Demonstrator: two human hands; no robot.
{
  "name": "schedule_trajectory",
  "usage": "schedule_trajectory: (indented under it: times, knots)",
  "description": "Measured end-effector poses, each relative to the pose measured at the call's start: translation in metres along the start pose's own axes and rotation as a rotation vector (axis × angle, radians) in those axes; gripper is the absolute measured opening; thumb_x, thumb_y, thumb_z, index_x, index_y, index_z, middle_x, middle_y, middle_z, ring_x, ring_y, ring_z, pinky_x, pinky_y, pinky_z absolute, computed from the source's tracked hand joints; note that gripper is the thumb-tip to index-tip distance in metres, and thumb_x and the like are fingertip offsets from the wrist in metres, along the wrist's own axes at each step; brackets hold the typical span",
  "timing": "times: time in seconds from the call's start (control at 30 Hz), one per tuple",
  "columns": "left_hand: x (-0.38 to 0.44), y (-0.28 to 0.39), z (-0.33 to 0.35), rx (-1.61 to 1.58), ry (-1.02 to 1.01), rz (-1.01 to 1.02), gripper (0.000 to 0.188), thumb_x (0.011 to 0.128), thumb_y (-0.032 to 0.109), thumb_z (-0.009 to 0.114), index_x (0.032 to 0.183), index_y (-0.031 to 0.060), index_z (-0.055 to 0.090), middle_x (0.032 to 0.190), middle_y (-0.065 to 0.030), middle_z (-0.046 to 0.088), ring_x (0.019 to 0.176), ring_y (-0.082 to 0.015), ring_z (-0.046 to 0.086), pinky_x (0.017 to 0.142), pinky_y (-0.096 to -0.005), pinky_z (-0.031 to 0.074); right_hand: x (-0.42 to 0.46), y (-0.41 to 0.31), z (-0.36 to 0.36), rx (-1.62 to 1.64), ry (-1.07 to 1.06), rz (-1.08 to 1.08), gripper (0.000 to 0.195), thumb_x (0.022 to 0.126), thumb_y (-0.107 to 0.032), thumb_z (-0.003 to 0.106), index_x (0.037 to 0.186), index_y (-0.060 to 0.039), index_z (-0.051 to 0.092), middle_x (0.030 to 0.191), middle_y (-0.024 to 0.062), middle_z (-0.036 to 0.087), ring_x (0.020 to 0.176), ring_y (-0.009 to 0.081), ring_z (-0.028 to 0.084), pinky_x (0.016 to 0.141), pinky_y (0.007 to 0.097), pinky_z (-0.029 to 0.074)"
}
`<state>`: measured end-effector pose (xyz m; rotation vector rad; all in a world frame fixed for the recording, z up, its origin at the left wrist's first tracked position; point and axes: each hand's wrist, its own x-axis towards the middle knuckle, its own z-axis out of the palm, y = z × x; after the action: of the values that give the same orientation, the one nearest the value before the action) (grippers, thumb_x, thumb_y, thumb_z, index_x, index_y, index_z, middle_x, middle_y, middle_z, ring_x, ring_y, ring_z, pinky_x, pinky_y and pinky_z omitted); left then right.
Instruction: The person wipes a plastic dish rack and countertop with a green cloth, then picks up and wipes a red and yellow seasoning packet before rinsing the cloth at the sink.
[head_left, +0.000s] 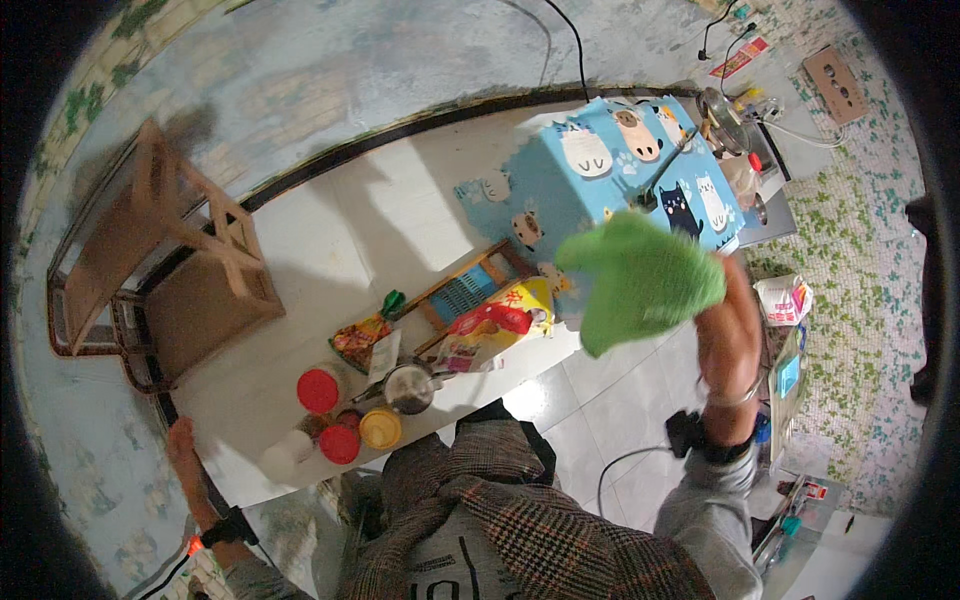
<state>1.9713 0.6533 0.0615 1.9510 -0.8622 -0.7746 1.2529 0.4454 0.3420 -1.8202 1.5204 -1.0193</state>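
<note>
My right hand (724, 300) is raised at the right, largely covered by a green cloth (645, 285); the cloth is blurred and hangs spread to the left of the wrist. Behind it stands a box-shaped thing under a blue cover with cat prints (622, 150), and a dark, thin-handled object (664, 176) lies on top. At the lower left, my left hand (182, 450) is by the white tabletop's end, nearest to the red-lidded jars (317, 391) and holding nothing that shows. Its fingers are seen edge-on.
On the white table (322, 240) are a wooden rack (465, 292), food packets (499, 322), a small metal pot (409, 388), a yellow-lidded jar (380, 428) and a brown wooden stand (202, 300). Further right are a glass lid (724, 124) and a white bag (782, 300).
</note>
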Motion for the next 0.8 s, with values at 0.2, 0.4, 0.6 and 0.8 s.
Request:
schedule_trajectory:
  times: [0.2,0.4,0.6,0.8]
  knots:
    - [-0.046,0.208,0.07,0.033,0.167,0.156,0.035,0.096,0.027,0.05,0.119,0.0008,0.056,0.115,-0.0081,0.059,0.105,-0.019,0.056,0.094,-0.0318,0.042,-0.034,0.074,-0.039,0.266,0.001,0.105,0.028,0.079,-0.013,0.044,0.097,0.0043,0.056,0.096,0.0176,0.06,0.086,0.0264,0.058,0.078,0.0345,0.045]
    - [-0.078,0.339,0.289,0.444,-0.389,0.301,0.019,0.094,0.013,0.049,0.105,0.0013,0.06,0.102,-0.0094,0.062,0.098,-0.0215,0.058,0.088,-0.0317,0.043,-0.002,0.11,-0.067,0.291,-0.371,-0.046,0.031,0.068,-0.004,0.044,0.095,0.0056,0.057,0.093,0.0211,0.063,0.082,0.0357,0.062,0.073,0.0408,0.05]
    - [-0.096,0.35,0.423,0.595,-0.617,0.666,0.036,0.081,0.012,0.063,0.115,0.0069,0.058,0.11,-0.0165,0.059,0.104,-0.0342,0.053,0.09,-0.0413,0.042,0.001,0.133,-0.069,0.405,-0.34,0.048,0.032,0.066,-0.002,0.043,0.094,0.0055,0.057,0.092,0.0201,0.062,0.08,0.0347,0.062,0.072,0.0391,0.05]
    - [-0.111,0.317,0.45,0.789,-0.792,0.69,0.03,0.074,0.011,0.066,0.103,0.0081,0.06,0.089,-0.0092,0.059,0.094,-0.031,0.055,0.089,-0.0421,0.043,-0.007,0.137,-0.047,0.301,-0.216,0.1,0.025,0.068,-0.007,0.043,0.085,0.0033,0.058,0.082,0.0192,0.063,0.074,0.0315,0.062,0.068,0.0382,0.05]
